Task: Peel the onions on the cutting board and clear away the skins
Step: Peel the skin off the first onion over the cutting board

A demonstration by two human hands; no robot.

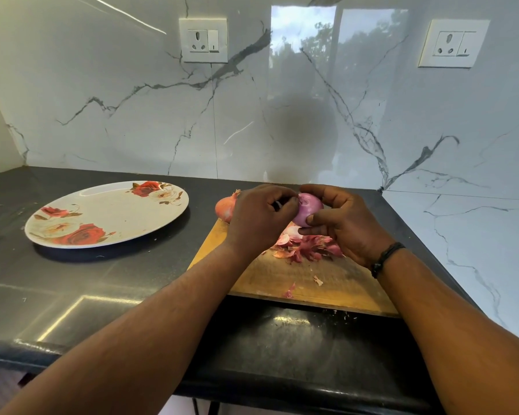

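Observation:
A purple peeled onion (pixel 307 208) is held above the far end of the wooden cutting board (pixel 306 283). My right hand (pixel 345 223) grips it from the right, thumb underneath. My left hand (pixel 259 218) has its fingers curled against the onion's left end, pinching at its tip. A second onion (pixel 224 207), still in orange skin, lies at the board's far left corner, partly hidden behind my left hand. A pile of reddish skins (pixel 304 245) sits on the board under my hands, with two small scraps (pixel 291 290) nearer the front edge.
A floral plate (pixel 108 214) rests on the dark counter (pixel 72 283) left of the board. The marble wall (pixel 282 100) rises just behind, and another marble face (pixel 477 235) closes the right side. The counter's front edge runs below the board.

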